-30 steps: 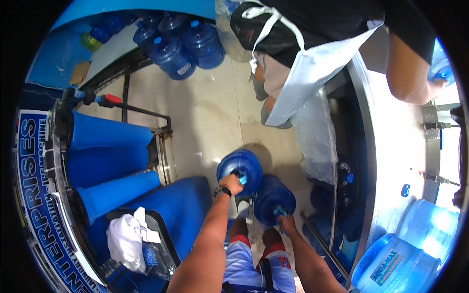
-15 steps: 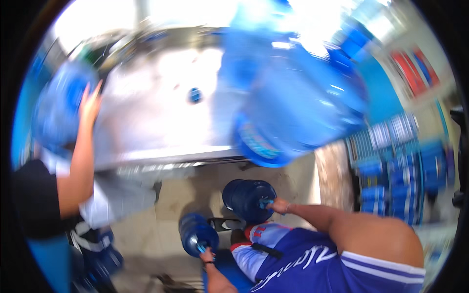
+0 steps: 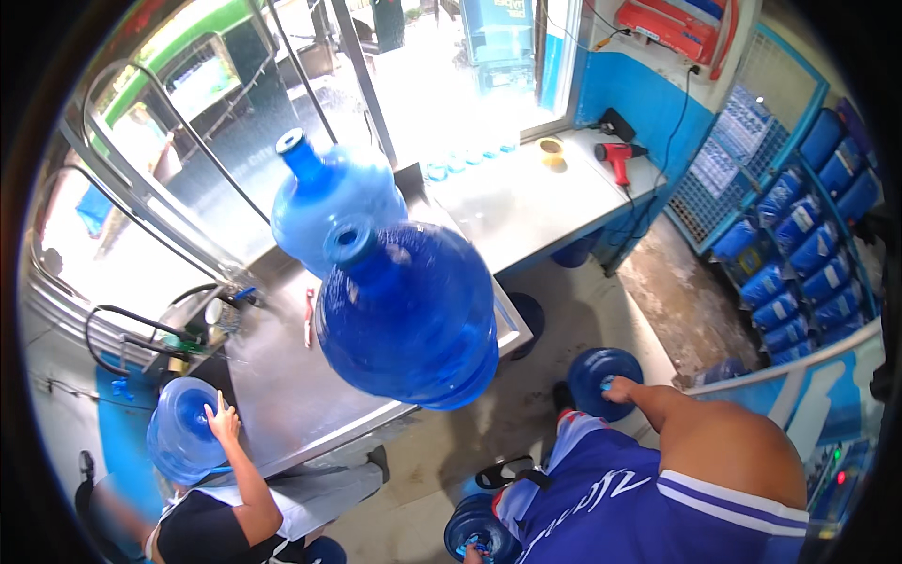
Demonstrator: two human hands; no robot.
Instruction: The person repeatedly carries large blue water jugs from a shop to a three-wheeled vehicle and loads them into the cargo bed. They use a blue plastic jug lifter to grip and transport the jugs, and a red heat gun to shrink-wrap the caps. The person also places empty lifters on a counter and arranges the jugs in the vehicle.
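My right hand [image 3: 620, 389] is closed on the top end of a blue water jug [image 3: 590, 376], which hangs beside my right leg. Low in the view, my left hand [image 3: 473, 555] is closed at the light-blue neck end of another blue water jug [image 3: 470, 517], by my left foot; the picture's lower edge cuts that hand off. On the metal table ahead stand a dark-blue water jug [image 3: 413, 315] and a lighter-blue jug [image 3: 334, 193] behind it.
A co-worker in a black shirt [image 3: 211, 526] rests a hand on a pale jug [image 3: 183, 428] at left. A red heat gun [image 3: 617, 162] and tape roll [image 3: 551, 150] lie on the white counter [image 3: 507, 202]. Blue packs [image 3: 785, 268] fill a right-hand rack. Another jug [image 3: 526, 320] stands beside the table.
The view has swung round and sharpened, so the table now lies further left. Both hands keep hold of their jugs, which appear further right in the picture. The co-worker's hand stays at the pale jug.
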